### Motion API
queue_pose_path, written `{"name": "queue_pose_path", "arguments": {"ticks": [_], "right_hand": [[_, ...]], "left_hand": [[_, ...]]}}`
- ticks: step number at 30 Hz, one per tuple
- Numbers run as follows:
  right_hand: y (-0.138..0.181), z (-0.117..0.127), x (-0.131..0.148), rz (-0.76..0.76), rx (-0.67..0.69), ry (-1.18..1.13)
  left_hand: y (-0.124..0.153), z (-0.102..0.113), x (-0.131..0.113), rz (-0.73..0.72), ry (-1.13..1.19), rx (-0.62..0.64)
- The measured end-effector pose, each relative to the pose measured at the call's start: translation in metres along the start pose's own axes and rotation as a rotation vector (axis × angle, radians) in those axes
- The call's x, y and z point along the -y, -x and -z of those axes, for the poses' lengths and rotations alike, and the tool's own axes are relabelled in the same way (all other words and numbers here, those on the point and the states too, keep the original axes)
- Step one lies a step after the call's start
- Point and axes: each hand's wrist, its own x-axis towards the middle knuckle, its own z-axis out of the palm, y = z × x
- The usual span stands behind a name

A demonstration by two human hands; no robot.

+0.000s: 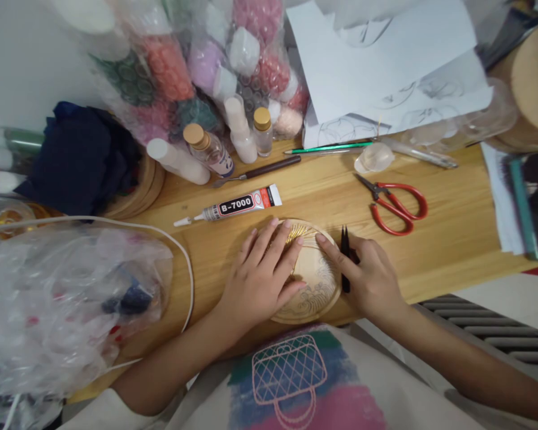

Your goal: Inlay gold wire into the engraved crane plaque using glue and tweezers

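Resting the left hand (pixel 260 279) on the left part of the round wooden disc (pixel 312 263), flat on the bench (pixel 457 221), with fingers loosely spread. Grasping black tweezers (pixel 345 266) in the curled fingers of the right hand (pixel 375 276), with the index fingertip on the disc's upper right, near gold strands (pixel 298 231). Beyond, on the bench, a B-7000 tube (pixel 240 205); farther right, a red-handled tool (pixel 399 209).

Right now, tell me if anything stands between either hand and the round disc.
Nothing visible blocks the left hand, which rests on the disc. The right hand holds black tweezers beside the disc's right edge, but its forefinger reaches past them onto it.
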Motion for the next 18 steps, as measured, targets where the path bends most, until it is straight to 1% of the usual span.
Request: {"name": "queue_pose_path", "arguments": {"ticks": [4,10,18], "right_hand": [[0.0012,-0.0016,-0.0003,-0.012,-0.027,-0.02],[0.0056,-0.0034,-0.0011,-0.085,-0.062,-0.091],[-0.0007,-0.0041,-0.0003,0.024,-0.046,0.068]], "left_hand": [[0.0012,-0.0016,0.0011,-0.003,0.027,-0.005],[0.0021,-0.0026,0.0024,-0.008,0.035,-0.018],[0.0008,-0.001,0.0011,-0.015,0.016,-0.035]]}}
